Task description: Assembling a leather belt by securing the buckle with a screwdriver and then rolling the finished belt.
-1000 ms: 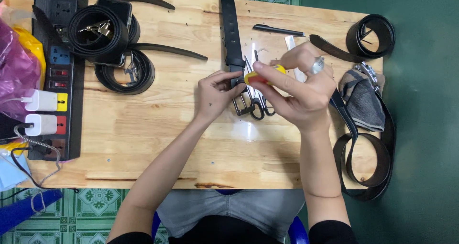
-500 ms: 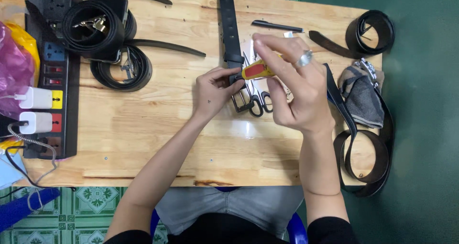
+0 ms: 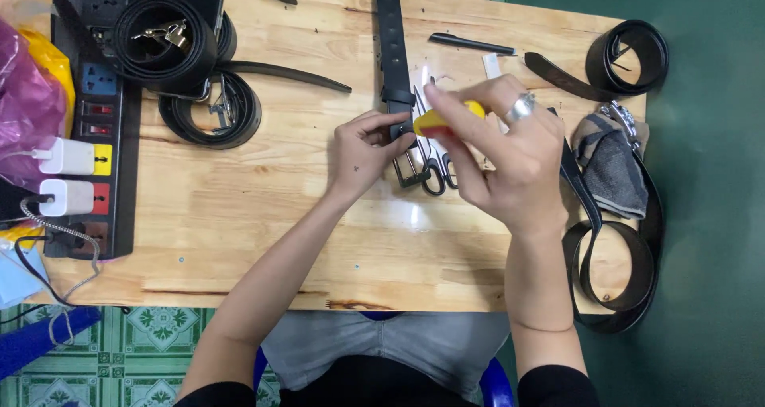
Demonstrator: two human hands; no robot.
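Both forearms reach forward; the left hand [image 3: 362,153] pinches with curled fingers, the right hand [image 3: 510,156] grips, ringed finger raised.

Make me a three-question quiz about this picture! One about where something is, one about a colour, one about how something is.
1. Where does the grey cloth lie?
A. right side of the table
B. left side
C. on the floor

2. What colour is the tool handle in the right hand?
A. blue
B. yellow
C. green

3. How is the belt at the far right corner?
A. cut in pieces
B. hanging
C. coiled

Answers: 1 A, it sits beside the right hand. 2 B, yellow shows between the fingers. 3 C, it forms a roll.
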